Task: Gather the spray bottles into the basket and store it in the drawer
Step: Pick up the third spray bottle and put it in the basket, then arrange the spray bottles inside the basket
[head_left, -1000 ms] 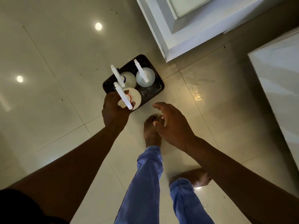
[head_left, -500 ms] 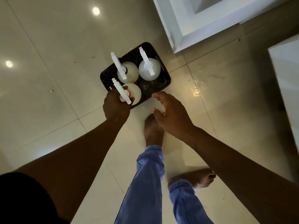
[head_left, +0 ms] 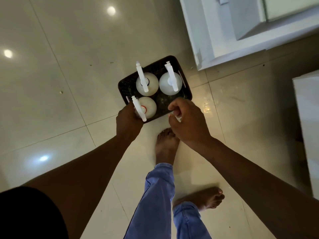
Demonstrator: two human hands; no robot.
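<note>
A dark woven basket (head_left: 187,91) is held up over the tiled floor. Three white spray bottles stand upright in it: one at the back left (head_left: 151,87), one at the back right (head_left: 166,85) and one at the front left (head_left: 149,107). The front right corner of the basket holds nothing. My left hand (head_left: 128,121) grips the basket's near left edge, beside the front bottle's trigger. With curled fingers, my right hand (head_left: 188,123) closes on the near right edge. An open white drawer (head_left: 245,30) lies ahead at the upper right.
The white cabinet front (head_left: 198,40) around the drawer stands just past the basket. Another white unit (head_left: 307,121) is at the right edge. My bare feet (head_left: 166,145) and blue trouser legs are on the glossy tile floor (head_left: 60,83) below the basket.
My right hand has moved forward from open air and closed on the basket's near right edge. The basket and I have come closer to the white drawer.
</note>
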